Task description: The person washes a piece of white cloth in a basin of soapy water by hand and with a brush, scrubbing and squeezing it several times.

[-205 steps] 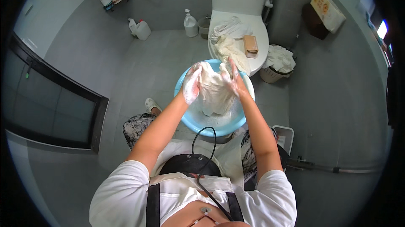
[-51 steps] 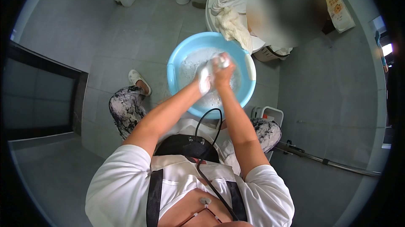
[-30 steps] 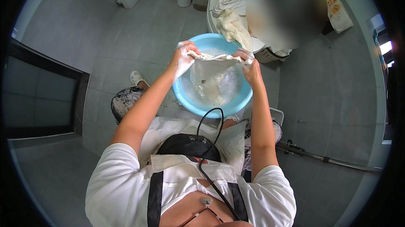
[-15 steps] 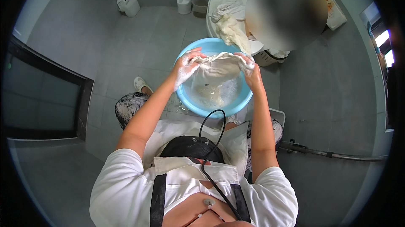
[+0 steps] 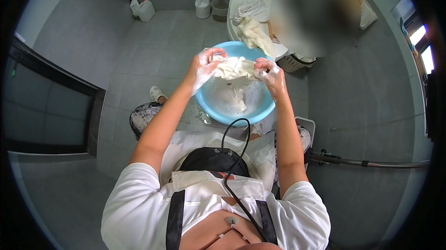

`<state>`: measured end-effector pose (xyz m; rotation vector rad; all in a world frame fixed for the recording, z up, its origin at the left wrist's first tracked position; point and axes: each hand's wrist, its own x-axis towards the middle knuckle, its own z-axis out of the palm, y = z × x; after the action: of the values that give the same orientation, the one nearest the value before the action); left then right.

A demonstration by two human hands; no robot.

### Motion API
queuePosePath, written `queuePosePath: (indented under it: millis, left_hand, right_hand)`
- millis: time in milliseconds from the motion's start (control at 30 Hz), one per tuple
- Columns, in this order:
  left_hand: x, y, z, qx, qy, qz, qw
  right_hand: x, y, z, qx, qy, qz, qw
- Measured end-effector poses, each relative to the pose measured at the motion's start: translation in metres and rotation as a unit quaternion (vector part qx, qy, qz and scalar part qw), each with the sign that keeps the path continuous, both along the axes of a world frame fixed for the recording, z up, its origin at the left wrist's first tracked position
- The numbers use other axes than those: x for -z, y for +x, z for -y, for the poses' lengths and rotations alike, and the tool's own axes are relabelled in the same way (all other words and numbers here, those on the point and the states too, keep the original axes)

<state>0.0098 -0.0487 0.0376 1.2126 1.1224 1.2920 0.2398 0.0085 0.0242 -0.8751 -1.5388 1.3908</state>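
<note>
Over a light blue basin point(image 5: 205, 106), both hands hold a wet cream-white cloth garment point(image 5: 236, 69) stretched between them. My left hand point(image 5: 202, 68), covered in white suds, is closed on its left end. The fingers of my right hand point(image 5: 271, 77), also sudsy, pinch the right end. Below the garment, the basin holds cloudy, foamy water point(image 5: 248, 101), with a pale bit of cloth point(image 5: 238, 103) showing in it. I cannot make out the garment's exact kind.
Behind the basin, cream and white cloths point(image 5: 254, 35) lie on a white toilet point(image 5: 235, 0). A white pump bottle point(image 5: 202, 3), a grey bucket point(image 5: 219, 9) and a white jug point(image 5: 146, 10) stand along the far wall. A laundry basket point(image 5: 291, 63) is at the basin's right.
The garment's upper edge has bunched and folded over between my hands, and it hangs less far down. My right hand has shifted slightly inward. The view has moved a little.
</note>
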Motion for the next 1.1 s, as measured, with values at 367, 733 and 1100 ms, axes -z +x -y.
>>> queuePosePath:
  millis: [367,733,1100]
  left_hand:
    - [-0.003,-0.006,-0.006,-0.179,0.164,-0.394,0.887]
    - [0.015,-0.002,-0.010,-0.108,0.032,0.190,0.975]
    - [0.027,0.042,-0.017,-0.132,-0.100,0.366,0.916]
  right_hand:
    - [-0.022,0.002,0.002,0.044,0.061,-0.031,0.997]
    - [0.010,0.006,-0.012,-0.003,-0.111,0.103,0.988]
    - [0.026,-0.047,-0.007,0.075,-0.048,-0.251,0.964]
